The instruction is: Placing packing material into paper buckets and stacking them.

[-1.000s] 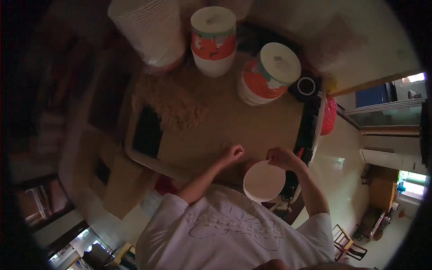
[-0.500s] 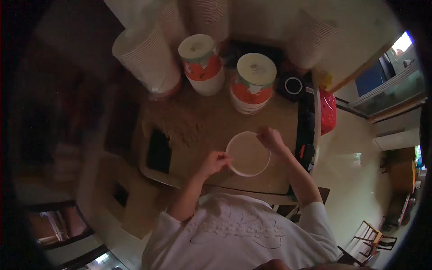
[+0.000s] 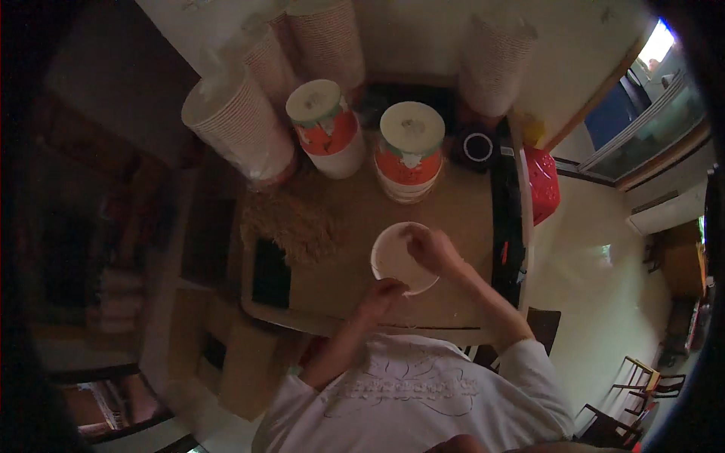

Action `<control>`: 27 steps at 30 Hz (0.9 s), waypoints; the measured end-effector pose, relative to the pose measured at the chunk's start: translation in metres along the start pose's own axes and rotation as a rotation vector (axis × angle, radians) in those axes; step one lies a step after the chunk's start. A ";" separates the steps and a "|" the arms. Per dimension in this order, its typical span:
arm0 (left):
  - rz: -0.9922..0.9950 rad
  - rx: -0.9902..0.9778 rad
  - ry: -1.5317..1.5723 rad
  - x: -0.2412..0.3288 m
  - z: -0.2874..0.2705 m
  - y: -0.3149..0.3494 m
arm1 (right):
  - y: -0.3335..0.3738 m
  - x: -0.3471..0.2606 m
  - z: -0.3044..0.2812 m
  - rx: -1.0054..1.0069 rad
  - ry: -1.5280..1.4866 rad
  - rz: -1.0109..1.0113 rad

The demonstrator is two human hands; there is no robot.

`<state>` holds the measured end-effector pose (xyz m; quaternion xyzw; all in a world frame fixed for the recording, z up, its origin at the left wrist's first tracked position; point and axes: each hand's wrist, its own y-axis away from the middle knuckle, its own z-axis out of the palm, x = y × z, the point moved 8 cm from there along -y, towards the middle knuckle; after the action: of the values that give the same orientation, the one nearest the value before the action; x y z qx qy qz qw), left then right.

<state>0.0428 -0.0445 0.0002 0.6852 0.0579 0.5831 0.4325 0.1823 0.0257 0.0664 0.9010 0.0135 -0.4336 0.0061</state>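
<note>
A round white-rimmed paper tub [image 3: 375,253] is on the brown table in front of me, its pale inside facing up. My left hand [image 3: 380,297] pinches the near-left part of its rim with closed fingers. My right hand [image 3: 429,249] reaches over the tub from the right, fingers curled together above its inside. Whatever those fingers hold, if anything, is hidden. Beyond the tub stand two taller white containers with orange and green print, a left one [image 3: 326,136] and a right one [image 3: 410,155], each with a pale round top.
Tall stacks of nested white tubs [image 3: 238,124] rise at the back left, with another stack [image 3: 498,64] at the back right. Tan shredded fibres [image 3: 291,226] lie left of centre. A black device [image 3: 476,147] stands near a red plastic basket [image 3: 541,185] beyond the table's right edge.
My right hand has moved from the tub's far-right rim to over its inside. My left hand has shifted to the near rim. The whole view has tilted slightly.
</note>
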 end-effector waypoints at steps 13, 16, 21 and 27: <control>0.925 0.304 -0.781 0.121 -0.021 -0.066 | 0.111 -0.018 -0.056 0.004 0.141 -0.119; 0.968 -0.013 -1.031 0.108 0.026 -0.099 | 0.111 -0.037 -0.080 0.162 0.079 -0.200; 0.519 -0.191 -1.434 0.047 0.041 -0.139 | 0.124 -0.040 -0.126 0.475 -0.249 -0.269; 0.546 0.199 -0.749 0.000 0.006 -0.086 | 0.150 -0.028 -0.163 0.763 -0.656 -0.233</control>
<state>0.0846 0.0053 -0.0558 0.8767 -0.2285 0.3798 0.1869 0.2967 -0.1214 0.1901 0.6484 -0.0480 -0.6650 -0.3675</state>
